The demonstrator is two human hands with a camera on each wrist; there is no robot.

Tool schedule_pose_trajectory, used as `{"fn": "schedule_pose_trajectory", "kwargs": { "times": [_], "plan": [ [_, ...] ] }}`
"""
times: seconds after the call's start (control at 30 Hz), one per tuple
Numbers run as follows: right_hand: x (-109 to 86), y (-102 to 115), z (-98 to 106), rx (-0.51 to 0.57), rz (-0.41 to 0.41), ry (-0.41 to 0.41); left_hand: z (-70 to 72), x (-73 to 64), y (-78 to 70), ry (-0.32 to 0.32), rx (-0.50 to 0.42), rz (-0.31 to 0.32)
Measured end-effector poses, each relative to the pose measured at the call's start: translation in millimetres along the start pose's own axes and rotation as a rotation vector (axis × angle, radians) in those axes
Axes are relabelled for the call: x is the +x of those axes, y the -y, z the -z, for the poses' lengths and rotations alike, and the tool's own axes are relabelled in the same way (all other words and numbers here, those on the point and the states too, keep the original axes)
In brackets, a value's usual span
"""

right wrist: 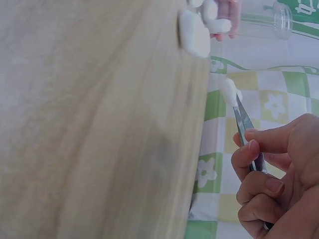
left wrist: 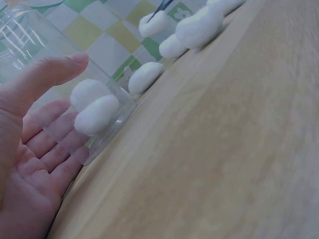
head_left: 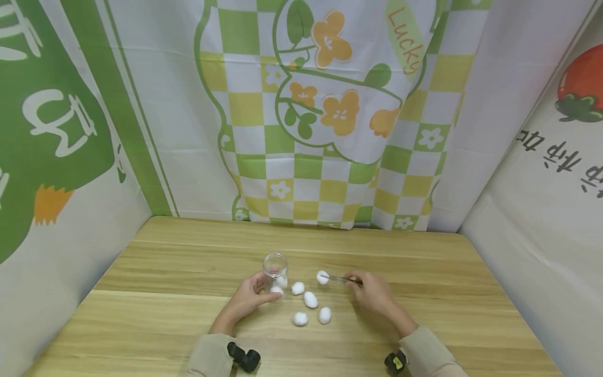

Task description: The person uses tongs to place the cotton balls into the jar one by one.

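My left hand (head_left: 247, 299) holds a clear jar (head_left: 275, 266) upright on the table, thumb on the near side and fingers behind it. Its mouth is open at the top, and cotton balls (left wrist: 96, 108) lie at the bottom. With my right hand (head_left: 372, 294) I pinch metal tweezers (right wrist: 242, 122) between thumb and fingers. Their tips grip one cotton ball (head_left: 322, 277), raised off the table to the right of the jar. Several loose cotton balls (head_left: 310, 299) rest on the wood between my two hands.
The wooden table (head_left: 188, 251) runs back to a checked green, yellow and white curtain (head_left: 301, 173). Printed cloth walls stand at the left (head_left: 61, 251) and right (head_left: 532, 209). A black wrist device (head_left: 244, 357) is strapped on each sleeve.
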State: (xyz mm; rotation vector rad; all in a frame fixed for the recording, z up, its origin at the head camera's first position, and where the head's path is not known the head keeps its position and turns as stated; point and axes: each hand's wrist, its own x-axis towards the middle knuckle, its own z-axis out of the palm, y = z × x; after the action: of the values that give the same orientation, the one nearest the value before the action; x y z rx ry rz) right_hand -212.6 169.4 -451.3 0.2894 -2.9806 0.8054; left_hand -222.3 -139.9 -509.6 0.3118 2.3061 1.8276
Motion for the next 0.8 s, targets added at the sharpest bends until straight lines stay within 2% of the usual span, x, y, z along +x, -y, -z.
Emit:
{"fn": "schedule_pose_trajectory", "kwargs": {
  "times": [0.23, 0.8],
  "plan": [
    [0.1, 6.3, 6.4, 0.000, 0.004, -0.015, 0.1, 0.9, 0.6, 0.002, 0.002, -0.014],
    [2.4, 19.6, 15.3, 0.066, 0.093, -0.015, -1.6, 1.8, 2.8, -0.007, -0.013, 0.001]
  ]
}}
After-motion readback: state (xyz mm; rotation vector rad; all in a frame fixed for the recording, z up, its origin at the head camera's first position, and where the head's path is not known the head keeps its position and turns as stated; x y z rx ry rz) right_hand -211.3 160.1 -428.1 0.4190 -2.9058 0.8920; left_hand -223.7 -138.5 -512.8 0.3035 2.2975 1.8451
